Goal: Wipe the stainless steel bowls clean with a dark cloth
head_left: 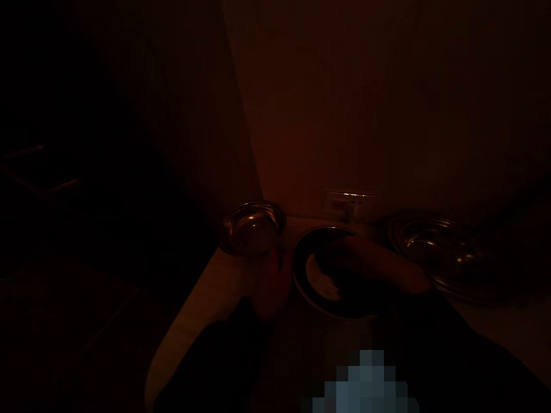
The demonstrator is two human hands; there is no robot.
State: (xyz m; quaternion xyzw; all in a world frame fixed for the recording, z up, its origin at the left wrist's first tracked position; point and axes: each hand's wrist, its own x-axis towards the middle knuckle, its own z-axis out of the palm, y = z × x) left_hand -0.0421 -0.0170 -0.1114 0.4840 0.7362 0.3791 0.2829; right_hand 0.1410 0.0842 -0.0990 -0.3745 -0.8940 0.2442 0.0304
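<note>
The light is very dim, so detail is poor. A dark round pan with a thin bright rim (pixel 312 312) sits on the counter in front of me. Inside it lies a pale half-round piece (pixel 321 281), perhaps flatbread or dough; I cannot make out which. My right hand (pixel 370 258) reaches over the pan from the right, its fingers lost in shadow above the pale piece. To the left of the pan is my left hand (pixel 273 284), close to its rim and just below a shiny metal bowl (pixel 253 232). Whether it touches either one is too dark to see.
Several shiny metal plates or bowls (pixel 430 252) stand at the right, beside my right forearm. A wall socket panel (pixel 349 202) is low on the wall behind the pan. The pale counter (pixel 193 307) ends in a rounded edge at the left. Pixelated blocks cover the bottom.
</note>
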